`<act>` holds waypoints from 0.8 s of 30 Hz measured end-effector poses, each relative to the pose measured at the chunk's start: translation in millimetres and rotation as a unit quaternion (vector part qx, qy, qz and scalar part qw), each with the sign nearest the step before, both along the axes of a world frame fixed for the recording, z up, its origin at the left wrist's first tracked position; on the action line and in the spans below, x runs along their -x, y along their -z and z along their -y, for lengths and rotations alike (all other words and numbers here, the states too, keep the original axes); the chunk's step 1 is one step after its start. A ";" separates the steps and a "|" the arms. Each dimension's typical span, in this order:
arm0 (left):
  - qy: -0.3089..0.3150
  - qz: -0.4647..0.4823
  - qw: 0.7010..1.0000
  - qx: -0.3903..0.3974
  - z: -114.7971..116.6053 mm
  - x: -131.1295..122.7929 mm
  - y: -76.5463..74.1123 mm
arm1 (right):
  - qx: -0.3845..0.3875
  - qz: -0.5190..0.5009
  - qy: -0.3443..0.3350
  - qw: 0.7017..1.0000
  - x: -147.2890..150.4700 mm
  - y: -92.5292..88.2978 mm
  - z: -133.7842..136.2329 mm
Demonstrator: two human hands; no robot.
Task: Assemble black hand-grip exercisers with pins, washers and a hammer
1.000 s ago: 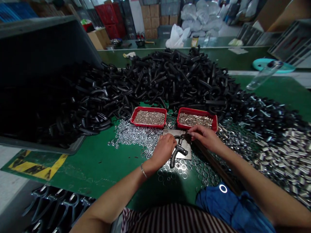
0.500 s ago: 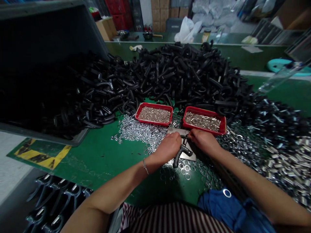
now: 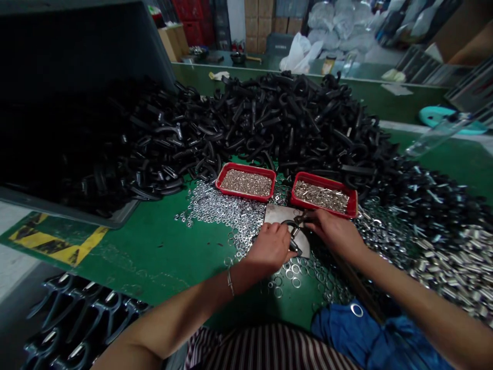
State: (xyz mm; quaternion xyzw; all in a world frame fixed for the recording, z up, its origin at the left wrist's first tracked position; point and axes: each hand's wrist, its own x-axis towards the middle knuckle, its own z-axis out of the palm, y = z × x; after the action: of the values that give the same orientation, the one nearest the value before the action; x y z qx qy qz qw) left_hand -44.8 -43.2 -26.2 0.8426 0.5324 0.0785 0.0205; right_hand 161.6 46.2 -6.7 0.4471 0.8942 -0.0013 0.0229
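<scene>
My left hand [image 3: 270, 245] is closed around a black curved part [image 3: 296, 248] and holds it on a small grey metal plate [image 3: 274, 214]. A bright metal pin or sleeve [image 3: 295, 232] shows in the part's upper end, beside a curved black loop. Most of the part is hidden under my fingers. My right hand [image 3: 339, 234] is closed at the plate's right side, around what looks like a hammer [image 3: 358, 284]; its dark head end lies by my fingertips, and its long brownish handle runs back beneath my forearm.
Two red trays of small metal pins, the left [image 3: 246, 184] and the right [image 3: 323, 195], stand behind the plate. Loose washers [image 3: 215, 205] and rings lie around it. A heap of black parts [image 3: 269, 118] spills from a grey bin [image 3: 127, 218]. Metal sleeves [image 3: 454, 267] lie at right.
My left hand has moved slightly down and turned over the black part, covering more of it. My right hand has shifted right, away from the metal pin, and a dark tool end now shows at its fingertips.
</scene>
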 end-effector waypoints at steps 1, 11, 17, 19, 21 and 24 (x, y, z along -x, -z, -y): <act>-0.005 0.001 1.000 0.000 4.4 -1.1 0.3 | -0.022 0.011 0.038 0.999 -10.0 1.6 7.2; 0.010 0.058 0.998 0.008 -7.3 20.9 6.9 | -0.078 0.093 0.057 0.991 -25.3 8.3 29.0; 0.034 0.123 0.991 0.026 -5.6 28.4 2.4 | -0.073 0.037 0.002 0.997 -30.1 7.3 25.3; 0.037 0.137 0.989 0.030 -3.8 31.0 1.7 | -0.024 -0.035 0.032 0.999 -38.6 8.2 25.1; 0.036 0.148 0.988 0.031 -2.9 31.9 1.9 | 0.052 -0.135 0.076 0.987 -47.2 9.0 28.1; 0.033 0.153 0.987 0.034 -3.9 29.3 2.8 | 0.105 -0.240 0.095 0.960 -55.0 8.0 38.4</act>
State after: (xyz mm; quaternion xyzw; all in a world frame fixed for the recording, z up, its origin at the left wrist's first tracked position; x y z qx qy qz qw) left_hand -74.1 -39.4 -29.0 0.8365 0.4972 0.1880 0.1327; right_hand 216.6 7.8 -14.7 0.5115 0.8218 -0.2046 -0.1454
